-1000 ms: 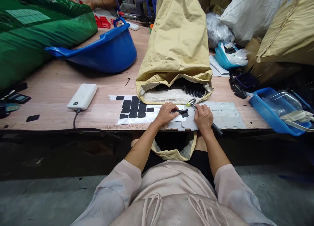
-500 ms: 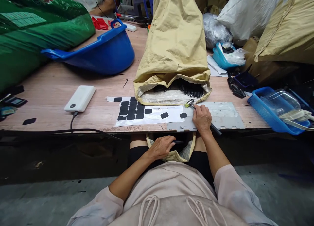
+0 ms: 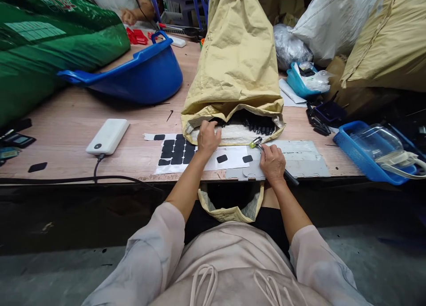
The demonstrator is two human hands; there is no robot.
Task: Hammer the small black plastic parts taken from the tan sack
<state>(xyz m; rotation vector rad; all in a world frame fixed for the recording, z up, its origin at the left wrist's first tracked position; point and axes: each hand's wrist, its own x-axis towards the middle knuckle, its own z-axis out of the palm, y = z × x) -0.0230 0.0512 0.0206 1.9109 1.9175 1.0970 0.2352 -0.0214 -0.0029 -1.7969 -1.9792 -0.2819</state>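
My right hand [image 3: 273, 163] is closed around a small hammer [image 3: 256, 142] with a yellowish-green face and a black handle, held low over a grey board [image 3: 299, 157]. My left hand [image 3: 208, 138] is at the mouth of a yellow woven sack [image 3: 238, 66], its fingers slightly curled and apart, nothing visible in them. Black glossy parts [image 3: 262, 127] lie inside that mouth; their exact kind is unclear. Below the left hand, a white sheet [image 3: 204, 165] carries black rounded-square pieces [image 3: 179, 151]. Between my knees a second woven sack [image 3: 229, 214] hangs open, dark inside.
On the left are a white power bank [image 3: 108, 136] with a cable, a blue basin [image 3: 143, 77] and a large green sack [image 3: 66, 44]. A blue basket [image 3: 369, 162] stands at the right edge. Behind it sits a turquoise bowl [image 3: 299, 86]. A person's hand [image 3: 128, 17] shows at the back.
My left hand has moved from the lower sack up to the mouth of the sack on the table. The dark rod-like part it held is gone from it. My right hand stays with the hammer.
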